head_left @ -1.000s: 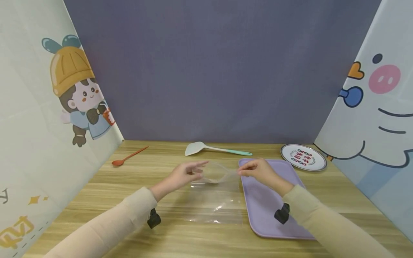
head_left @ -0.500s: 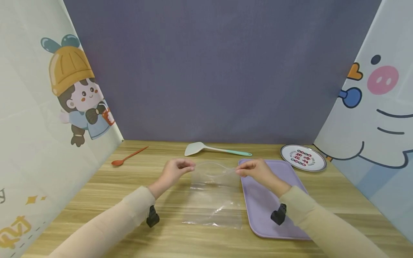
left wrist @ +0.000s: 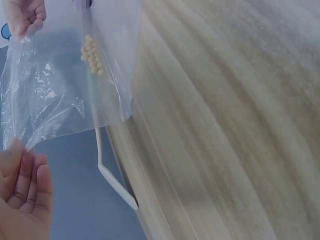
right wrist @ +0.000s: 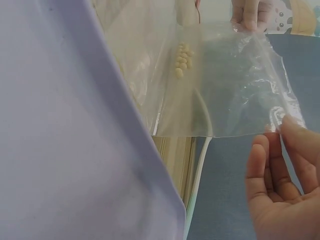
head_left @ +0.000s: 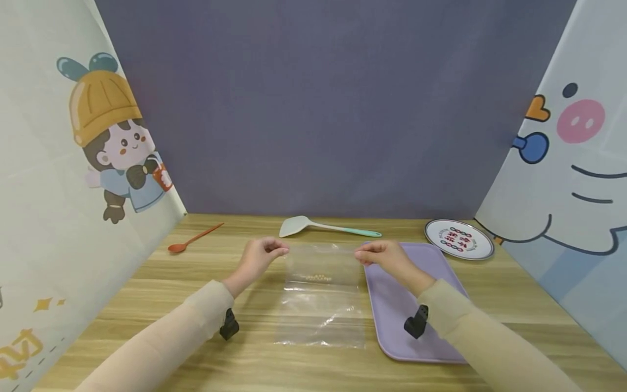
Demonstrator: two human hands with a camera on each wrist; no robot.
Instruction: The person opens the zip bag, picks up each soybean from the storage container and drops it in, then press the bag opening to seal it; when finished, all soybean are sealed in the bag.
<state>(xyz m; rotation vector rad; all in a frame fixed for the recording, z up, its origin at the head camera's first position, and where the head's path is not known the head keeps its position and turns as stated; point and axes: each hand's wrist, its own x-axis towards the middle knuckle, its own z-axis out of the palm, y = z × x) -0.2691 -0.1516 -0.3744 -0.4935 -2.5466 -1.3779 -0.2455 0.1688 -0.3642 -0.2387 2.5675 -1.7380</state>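
A clear plastic bag (head_left: 320, 267) is stretched between my two hands at the middle of the table. My left hand (head_left: 254, 258) pinches its upper left corner, and my right hand (head_left: 389, 261) pinches the upper right one. Several small pale-yellow beans (head_left: 318, 278) lie gathered in a fold of the bag. Below them, shiny clear film spreads over the table toward me. In the left wrist view the bag (left wrist: 55, 90) hangs from the pinching thumb and finger, its beans (left wrist: 92, 56) in a cluster. The right wrist view shows the bag's top edge between thumb and fingers of my right hand (right wrist: 285, 180).
A lilac tray (head_left: 411, 326) lies beneath my right forearm. Behind the bag is a white spatula (head_left: 296, 225) with a mint handle. A red spoon (head_left: 178, 247) lies at the back left, and a patterned plate (head_left: 433, 234) at the back right.
My left hand has gone from open fingers beside the bag to pinching its corner, drawing slightly left. The bag's mouth, a rounded gap before, is now pulled flat, and the beans show clearly.
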